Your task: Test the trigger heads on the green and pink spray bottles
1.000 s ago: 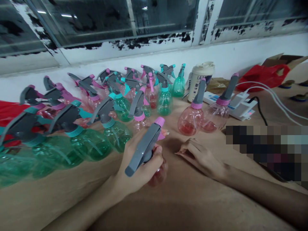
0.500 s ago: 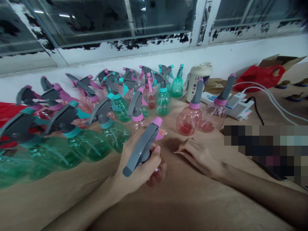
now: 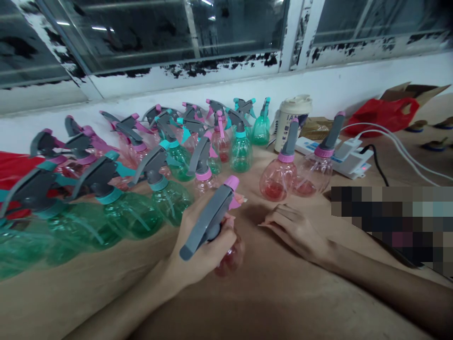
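Observation:
My left hand is closed around the neck of a pink spray bottle with a grey trigger head and a pink nozzle. The bottle's head tilts up to the right; its neck is hidden behind my fingers. On the bare tabletop to the right lies my right hand, fingers loosely bent and holding nothing. Just beyond it stand a pink spray bottle and another pink spray bottle, side by side. A green spray bottle is close to my left hand's far side.
Several green and pink spray bottles crowd the left and back. A paper coffee cup, a white power strip with cables, a red plastic bag and a cardboard box stand by the wall. A pixelated patch covers the right side.
The view has shifted very slightly. Both hands and the spray bottle in my left hand keep practically the same place.

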The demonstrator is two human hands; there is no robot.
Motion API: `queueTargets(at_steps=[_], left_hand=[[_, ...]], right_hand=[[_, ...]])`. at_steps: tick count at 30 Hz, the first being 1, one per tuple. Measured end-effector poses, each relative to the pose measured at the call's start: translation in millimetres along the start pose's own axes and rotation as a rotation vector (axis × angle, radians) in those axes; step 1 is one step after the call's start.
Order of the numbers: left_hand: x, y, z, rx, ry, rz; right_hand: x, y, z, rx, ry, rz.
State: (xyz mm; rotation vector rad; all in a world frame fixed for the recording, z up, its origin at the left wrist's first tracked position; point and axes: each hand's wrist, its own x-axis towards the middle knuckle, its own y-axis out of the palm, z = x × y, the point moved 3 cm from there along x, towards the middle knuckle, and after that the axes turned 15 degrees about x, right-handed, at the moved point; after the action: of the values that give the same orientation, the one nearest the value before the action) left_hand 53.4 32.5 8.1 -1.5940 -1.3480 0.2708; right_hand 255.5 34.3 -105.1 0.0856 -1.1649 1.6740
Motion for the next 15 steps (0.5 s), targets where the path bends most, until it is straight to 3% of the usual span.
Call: queueTargets(at_steps=[10,15], left_hand=[[-11.1,0.7,8.8,-0.087,-0.113,-0.038],[-8.9,1.5,11.2,-0.101,-0.096,-0.040]], right_hand=[[0.4,-0.7,-4.2,-0.028,0.013,-0.041],[2.0,-3.0,-1.4,-0.009,0.043,-0.034]])
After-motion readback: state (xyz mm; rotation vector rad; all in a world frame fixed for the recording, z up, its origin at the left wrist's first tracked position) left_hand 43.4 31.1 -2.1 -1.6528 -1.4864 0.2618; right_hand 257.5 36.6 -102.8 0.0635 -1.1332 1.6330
